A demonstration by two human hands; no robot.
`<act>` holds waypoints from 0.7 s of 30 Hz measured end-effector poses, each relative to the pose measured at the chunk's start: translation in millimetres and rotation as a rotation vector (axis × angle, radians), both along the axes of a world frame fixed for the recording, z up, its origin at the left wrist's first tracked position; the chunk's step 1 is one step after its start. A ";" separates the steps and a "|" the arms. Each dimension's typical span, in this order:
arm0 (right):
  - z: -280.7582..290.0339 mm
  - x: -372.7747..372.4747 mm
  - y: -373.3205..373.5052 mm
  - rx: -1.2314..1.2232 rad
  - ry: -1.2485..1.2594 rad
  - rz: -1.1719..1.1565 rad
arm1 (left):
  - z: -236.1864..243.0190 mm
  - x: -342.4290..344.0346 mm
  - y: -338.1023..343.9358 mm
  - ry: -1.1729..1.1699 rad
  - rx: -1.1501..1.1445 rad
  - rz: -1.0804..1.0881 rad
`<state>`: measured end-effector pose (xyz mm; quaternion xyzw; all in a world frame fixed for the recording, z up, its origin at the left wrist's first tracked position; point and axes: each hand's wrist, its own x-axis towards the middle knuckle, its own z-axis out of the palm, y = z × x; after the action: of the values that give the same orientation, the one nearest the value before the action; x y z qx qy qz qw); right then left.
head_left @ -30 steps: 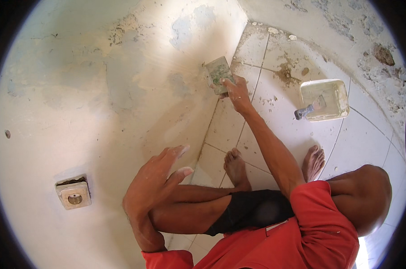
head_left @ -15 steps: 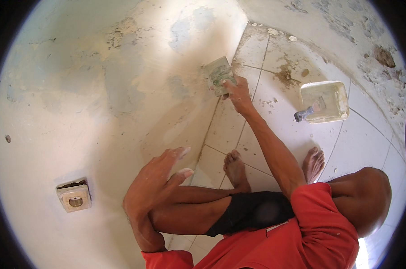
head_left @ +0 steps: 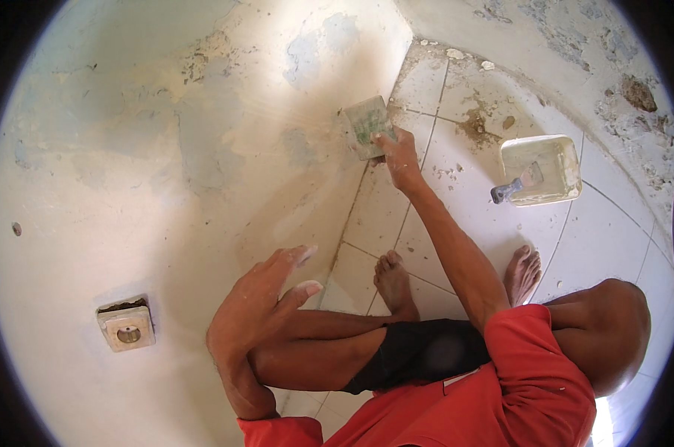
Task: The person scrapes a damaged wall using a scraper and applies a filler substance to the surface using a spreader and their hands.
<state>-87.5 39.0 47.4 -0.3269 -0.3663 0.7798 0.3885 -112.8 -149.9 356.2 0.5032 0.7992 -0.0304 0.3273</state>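
My right hand grips the near corner of a flat, square grey-green putty spreader. The spreader lies against the lower part of the patchy cream wall, just above the line where wall meets floor. My thumb rests on its face; the fingers behind it are mostly hidden. Over my bent left leg, my left hand is raised beside the same wall. It is empty, with thumb and fingers apart and white dust on their tips.
On the white floor tiles stands a cream rectangular tub with a putty knife leaning in it. Crumbs and a brown stain lie near the corner. A loose wall socket is at left. My bare feet are between wall and tub.
The spreader has tilted slightly in my right hand, and its face now shows more evenly. My left hand keeps its pose. The tub and putty knife have stayed in place.
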 end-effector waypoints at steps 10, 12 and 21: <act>-32.4 -10.1 15.5 0.101 -0.390 -0.265 | 0.9 -1.2 -2.6 -0.002 -0.007 0.027; -33.0 -16.3 12.7 0.315 -0.501 -0.321 | -0.6 -0.6 0.3 -0.009 -0.014 0.023; -33.1 -0.9 24.9 0.267 -0.207 0.057 | 0.8 1.5 -3.7 -0.007 0.000 0.020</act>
<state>-88.4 63.9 14.2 -0.3407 -0.5136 0.6970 0.3665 -111.3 -153.6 357.0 0.4955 0.8030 -0.0254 0.3302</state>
